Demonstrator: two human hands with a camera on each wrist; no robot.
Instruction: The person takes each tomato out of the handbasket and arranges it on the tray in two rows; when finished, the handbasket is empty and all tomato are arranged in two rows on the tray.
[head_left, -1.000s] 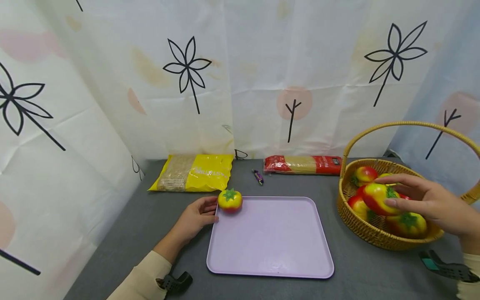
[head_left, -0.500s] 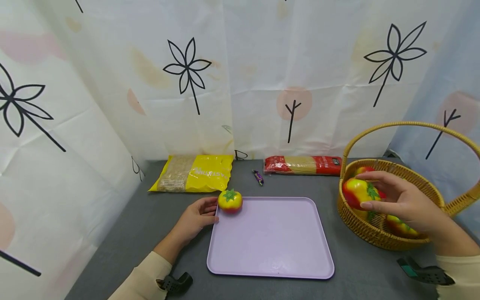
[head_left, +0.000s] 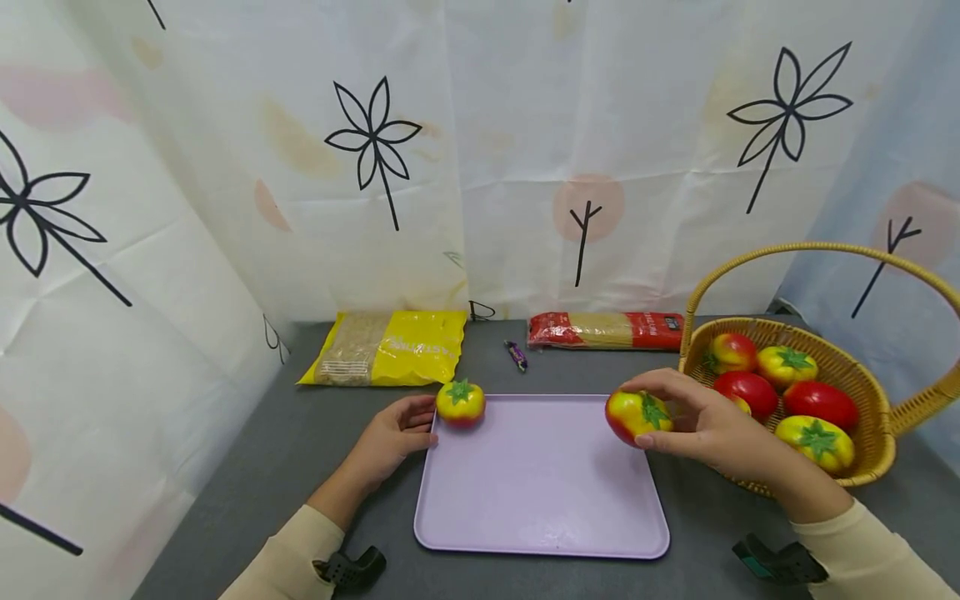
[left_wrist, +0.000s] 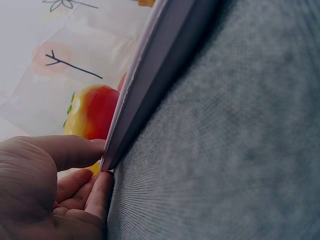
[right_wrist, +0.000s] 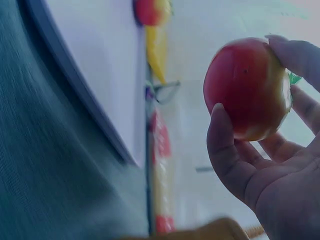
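My right hand [head_left: 708,425] holds a red-and-yellow toy tomato [head_left: 630,417] with a green leafy top, above the upper right corner of the lilac tray [head_left: 540,483]. In the right wrist view, the thumb and fingers curl round this tomato [right_wrist: 245,90], apart from the tray. My left hand [head_left: 390,442] is at the tray's upper left edge; the left wrist view has its thumb and fingers pinching the rim [left_wrist: 112,145]. Beside that hand, another toy tomato [head_left: 461,404] sits in the tray's upper left corner.
A wicker basket [head_left: 873,408] with a tall handle stands at right, holding several red and yellow toy fruits [head_left: 821,404]. Behind the tray lie a yellow bag [head_left: 420,346], a small purple-wrapped candy [head_left: 516,356] and a red-ended noodle packet [head_left: 606,330]. Patterned cloth hangs behind.
My right hand has lifted the toy tomato out of the basket and carried it left over the tray's corner. The left hand, tray and other tomato have stayed in place.
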